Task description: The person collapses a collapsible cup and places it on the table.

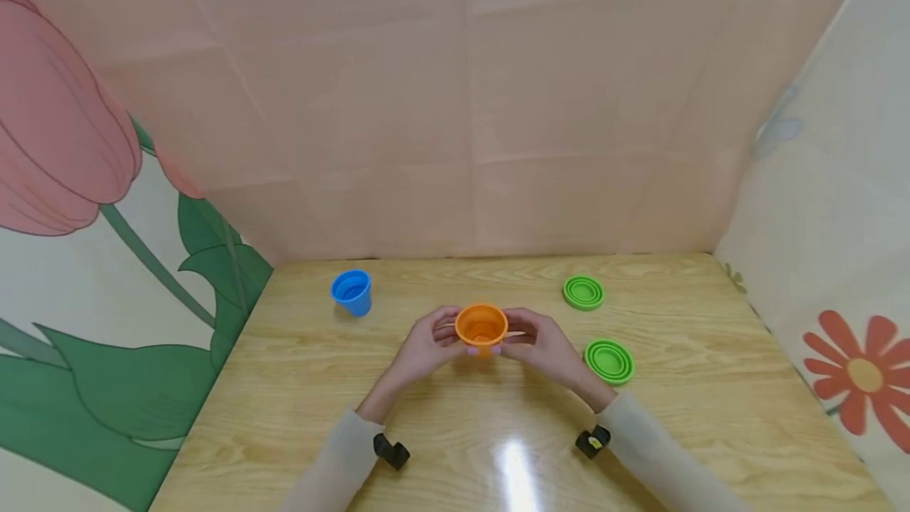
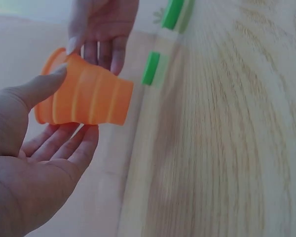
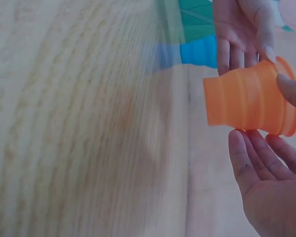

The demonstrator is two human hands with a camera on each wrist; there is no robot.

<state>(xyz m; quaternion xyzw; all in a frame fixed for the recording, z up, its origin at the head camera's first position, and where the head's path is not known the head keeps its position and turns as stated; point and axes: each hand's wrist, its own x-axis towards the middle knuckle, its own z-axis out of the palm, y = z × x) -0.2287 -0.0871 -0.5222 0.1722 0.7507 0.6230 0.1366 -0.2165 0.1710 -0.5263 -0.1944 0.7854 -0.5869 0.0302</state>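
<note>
An orange collapsible cup, pulled out to its full height, is held upright just above the table between both hands. Ridged rings show along its wall in the left wrist view, where the cup narrows toward its base. My left hand grips it from the left, thumb near the rim and fingertips along the far side. From the right, my right hand holds it the same way, with its thumb on the near side. The right wrist view shows the fingers of that hand touching the cup's wall.
A blue collapsible cup stands extended at the back left. Two green collapsible cups lie flattened on the right, one farther back and one nearer, close by the right forearm. The wooden table ends at a pink backdrop.
</note>
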